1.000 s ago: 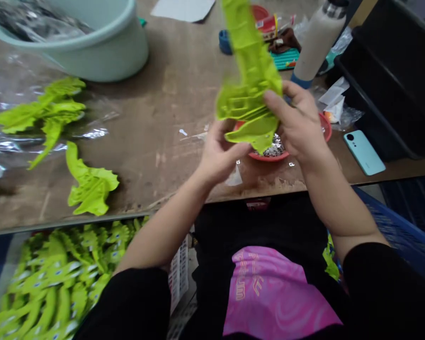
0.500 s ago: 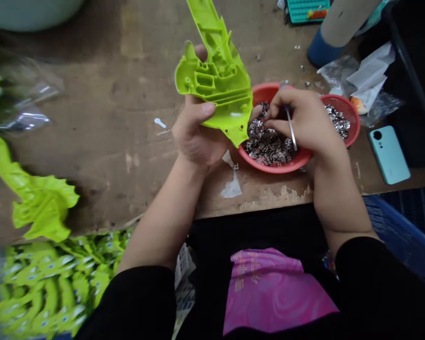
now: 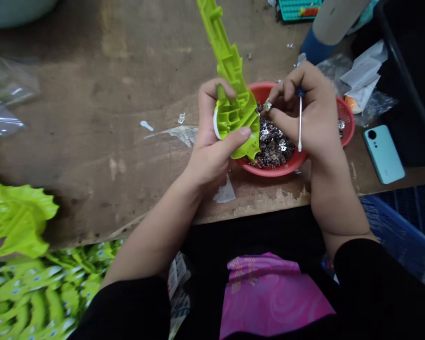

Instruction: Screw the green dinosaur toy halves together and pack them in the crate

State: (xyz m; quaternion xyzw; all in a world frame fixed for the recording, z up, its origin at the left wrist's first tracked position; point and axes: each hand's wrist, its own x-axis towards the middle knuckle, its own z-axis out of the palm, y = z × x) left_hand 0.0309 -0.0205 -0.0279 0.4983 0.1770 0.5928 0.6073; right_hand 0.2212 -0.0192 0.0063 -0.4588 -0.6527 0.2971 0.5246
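Observation:
My left hand (image 3: 216, 137) is closed round a lime-green plastic shell half (image 3: 239, 113), its ribbed inner side facing up and its long narrow arm pointing away from me. Between thumb and fingertips, my right hand (image 3: 304, 104) pinches a small shiny metal clip (image 3: 267, 106). A small screwdriver (image 3: 300, 120) with a dark handle is also tucked in that hand, its flat tip toward me. Below both hands stands a red plastic bowl (image 3: 272, 173) heaped with small metal pieces (image 3: 274, 146). The shell overlaps the bowl's left side.
A second red basket (image 3: 347, 123) sits behind my right wrist. Farther right lie a light-blue phone (image 3: 384, 153) and crumpled plastic (image 3: 371, 97). Another green shell (image 3: 21, 212) rests at the table's left, above many green parts (image 3: 38, 297). A blue crate (image 3: 403, 236) is at lower right.
My right hand has risen from the pile, a metal clip now visible in its fingertips. My left hand has turned and tilted the green shell, bringing it nearer the right hand.

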